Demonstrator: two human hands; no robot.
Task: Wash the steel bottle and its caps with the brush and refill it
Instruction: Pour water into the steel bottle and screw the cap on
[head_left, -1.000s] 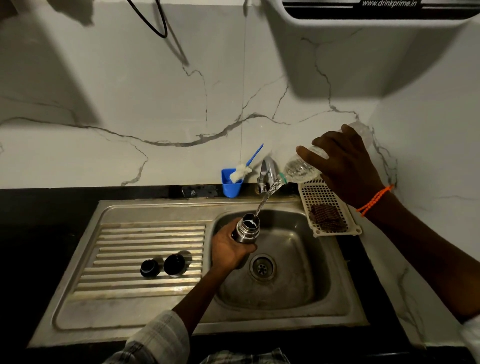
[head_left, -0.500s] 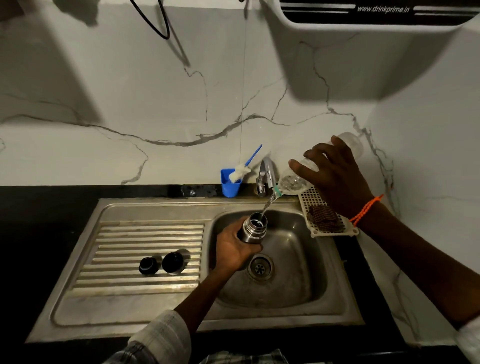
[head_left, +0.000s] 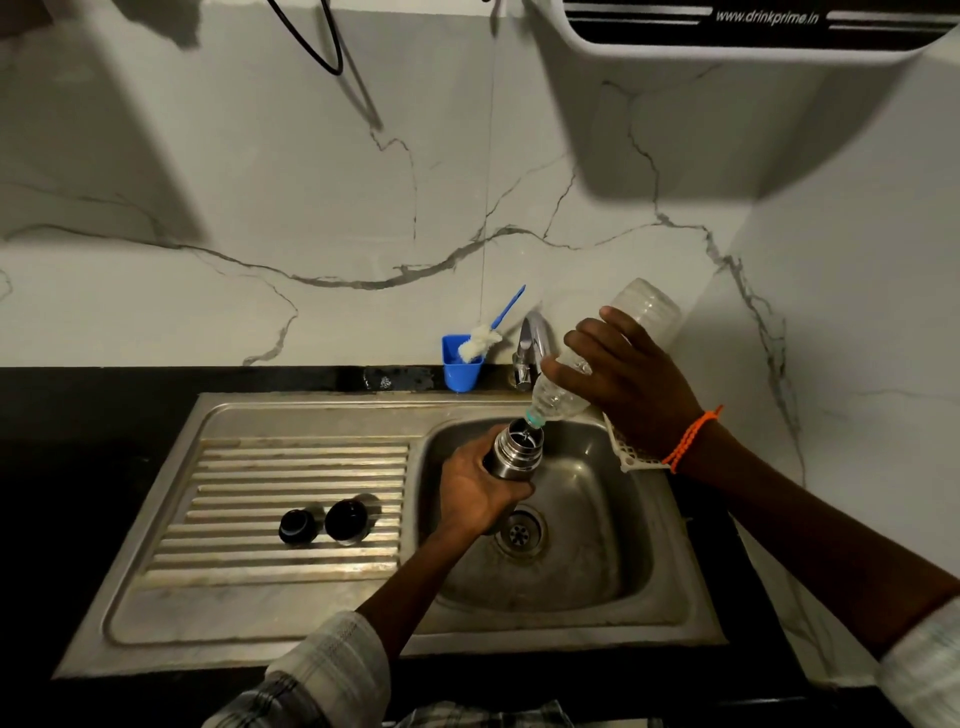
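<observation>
2 hands busy | L hand (head_left: 475, 486) grips steel bottle (head_left: 514, 452) | R hand (head_left: 631, 387) grips plastic bottle (head_left: 558, 397) above it

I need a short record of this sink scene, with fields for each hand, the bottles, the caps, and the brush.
left hand: left hand grips the steel bottle over the sink
right hand: right hand holds the plastic bottle tilted, neck down
bottles: plastic bottle's mouth is at the steel bottle's open mouth
caps: two dark caps side by side on the ribbed drainboard
brush: brush in the blue cup beside the tap
</observation>
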